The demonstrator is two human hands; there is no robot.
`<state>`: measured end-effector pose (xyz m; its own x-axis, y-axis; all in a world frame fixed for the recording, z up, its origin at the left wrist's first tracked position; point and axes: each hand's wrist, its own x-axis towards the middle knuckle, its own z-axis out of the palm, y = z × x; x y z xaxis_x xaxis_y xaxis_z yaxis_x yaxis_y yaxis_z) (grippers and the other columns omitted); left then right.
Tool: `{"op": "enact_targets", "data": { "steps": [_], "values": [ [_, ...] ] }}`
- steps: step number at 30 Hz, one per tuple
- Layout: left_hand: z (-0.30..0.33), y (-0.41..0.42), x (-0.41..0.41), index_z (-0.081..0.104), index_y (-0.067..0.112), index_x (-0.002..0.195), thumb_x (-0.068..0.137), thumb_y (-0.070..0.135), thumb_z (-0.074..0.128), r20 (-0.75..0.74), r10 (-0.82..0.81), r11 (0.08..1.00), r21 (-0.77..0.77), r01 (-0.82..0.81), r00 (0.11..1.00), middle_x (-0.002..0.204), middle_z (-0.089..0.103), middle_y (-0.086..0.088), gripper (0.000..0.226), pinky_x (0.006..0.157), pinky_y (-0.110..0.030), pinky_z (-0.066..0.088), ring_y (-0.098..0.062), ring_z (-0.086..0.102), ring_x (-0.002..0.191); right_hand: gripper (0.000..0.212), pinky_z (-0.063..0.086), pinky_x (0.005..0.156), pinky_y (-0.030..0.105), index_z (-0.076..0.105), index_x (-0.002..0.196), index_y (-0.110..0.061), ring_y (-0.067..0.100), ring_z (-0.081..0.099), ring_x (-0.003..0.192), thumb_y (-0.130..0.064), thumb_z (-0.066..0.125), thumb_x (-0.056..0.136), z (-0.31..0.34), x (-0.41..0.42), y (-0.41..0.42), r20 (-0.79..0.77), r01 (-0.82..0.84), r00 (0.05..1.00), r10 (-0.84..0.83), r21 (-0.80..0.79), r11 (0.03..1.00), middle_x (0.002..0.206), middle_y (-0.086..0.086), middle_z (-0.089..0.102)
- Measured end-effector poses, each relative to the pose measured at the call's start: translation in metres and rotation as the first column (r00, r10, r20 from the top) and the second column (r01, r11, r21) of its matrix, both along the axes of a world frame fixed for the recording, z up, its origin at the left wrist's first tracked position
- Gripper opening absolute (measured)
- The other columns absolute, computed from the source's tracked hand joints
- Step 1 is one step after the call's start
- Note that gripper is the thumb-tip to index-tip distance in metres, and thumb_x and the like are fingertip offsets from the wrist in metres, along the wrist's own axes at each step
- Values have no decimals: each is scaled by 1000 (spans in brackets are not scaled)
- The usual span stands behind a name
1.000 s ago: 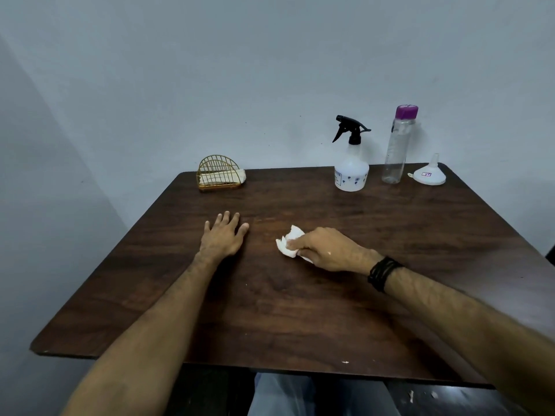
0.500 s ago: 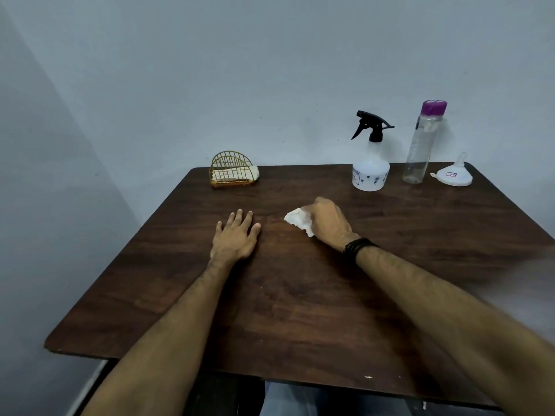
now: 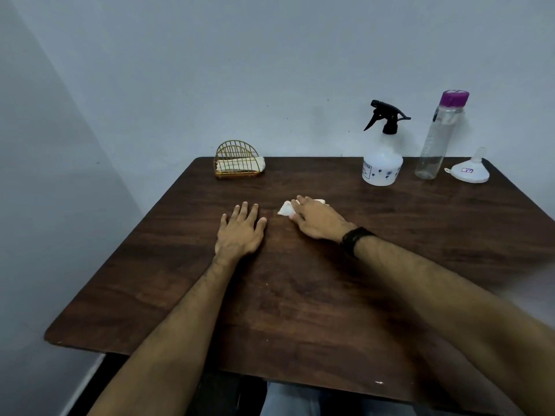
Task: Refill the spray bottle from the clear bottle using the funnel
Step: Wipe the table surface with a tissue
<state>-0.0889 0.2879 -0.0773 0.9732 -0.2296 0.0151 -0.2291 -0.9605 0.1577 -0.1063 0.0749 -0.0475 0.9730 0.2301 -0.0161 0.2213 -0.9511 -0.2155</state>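
Observation:
A white spray bottle (image 3: 382, 163) with a black trigger head stands at the back right of the dark wooden table (image 3: 300, 310). To its right stands the clear bottle (image 3: 435, 145) with a purple cap, screwed on. The white funnel (image 3: 468, 172) lies upside down at the far right corner. My right hand (image 3: 318, 219) presses a crumpled white tissue (image 3: 286, 208) flat on the table's middle, well in front of the bottles. My left hand (image 3: 240, 231) rests palm down beside it, fingers spread, holding nothing.
A gold wire napkin holder (image 3: 238, 160) with white napkins stands at the back left of the table. Grey walls close in behind and on the left. A black band circles my right wrist (image 3: 356, 240).
My right hand has slid the tissue away from me and then a little to the left across the table. The left hand has stayed flat. My view has shifted left.

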Motion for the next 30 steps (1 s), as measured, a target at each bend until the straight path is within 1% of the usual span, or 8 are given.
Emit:
{"op": "enact_targets", "data": {
  "steps": [3, 7, 14, 17, 20, 23, 26, 30],
  "values": [
    [2, 0, 1, 13, 26, 159, 104, 53, 16, -6, 1, 1000, 1, -1, 1000, 167, 8, -3, 62, 123, -48, 3, -20, 4, 154, 64, 8, 125, 38, 18, 160, -6, 32, 10, 156, -42, 30, 109, -5, 20, 20, -48, 23, 999, -23, -10, 1000, 168, 18, 12],
    [1, 1, 1, 14, 26, 159, 105, 49, 16, -6, -2, 1000, -9, 2, 1000, 167, 8, -3, 59, 123, -48, 4, -20, 5, 154, 58, 11, 125, 38, 23, 160, -13, 28, 12, 156, -38, 34, 109, -10, 3, 27, -51, -83, 995, 86, 62, 995, 168, 13, 16],
    [1, 1, 1, 13, 25, 159, 105, 48, 17, -13, 3, 1000, -11, -3, 1000, 167, 8, -3, 59, 123, -48, 4, -20, 4, 154, 25, 56, 91, 42, 72, 114, -19, 24, 69, 110, -17, 54, 97, -16, -61, 13, 243, -223, 952, 186, 132, 966, 118, 3, 74],
    [3, 1, 0, 14, 25, 159, 105, 48, 17, -12, 4, 1000, -11, -4, 1000, 167, 8, -3, 59, 123, -48, 3, -20, 4, 154, 19, 58, 81, 32, 78, 95, -22, 12, 71, 90, -10, 64, 91, 5, -60, 7, 111, -137, 988, 103, 365, 921, 95, -5, 78],
    [3, 1, -1, 14, 25, 159, 105, 49, 17, -7, 2, 1000, -9, -2, 1000, 167, 9, -3, 59, 123, -48, 4, -21, 5, 154, 17, 58, 82, 31, 82, 87, -22, 10, 71, 86, -7, 77, 81, 19, -47, -5, -198, 197, 977, -79, 694, 692, 89, -5, 79],
    [5, 1, -2, 15, 25, 159, 105, 50, 17, -11, 1, 1000, -9, -1, 1000, 167, 9, -4, 60, 123, -48, 4, -21, 6, 154, 19, 59, 74, 30, 80, 87, -25, 7, 69, 78, -8, 73, 80, 9, -35, -23, 45, 199, 964, -264, 538, 819, 82, -6, 77],
    [5, 1, -2, 15, 25, 159, 105, 50, 18, -10, -2, 1000, -17, 2, 1000, 167, 10, -4, 60, 123, -48, 5, -21, 6, 154, 33, 53, 72, 34, 72, 102, -21, 19, 62, 91, -1, 63, 77, -1, -38, -34, 345, 67, 923, -171, 294, 953, 97, -1, 72],
    [4, 2, -1, 16, 24, 159, 105, 50, 18, -1, -3, 1000, -19, 3, 1000, 167, 10, -4, 60, 123, -48, 5, -21, 6, 154, 13, 54, 70, 39, 68, 88, -15, 24, 67, 85, -5, 61, 83, -1, -50, -30, 295, -84, 953, 62, 63, 994, 94, -1, 64]
  ]
}}
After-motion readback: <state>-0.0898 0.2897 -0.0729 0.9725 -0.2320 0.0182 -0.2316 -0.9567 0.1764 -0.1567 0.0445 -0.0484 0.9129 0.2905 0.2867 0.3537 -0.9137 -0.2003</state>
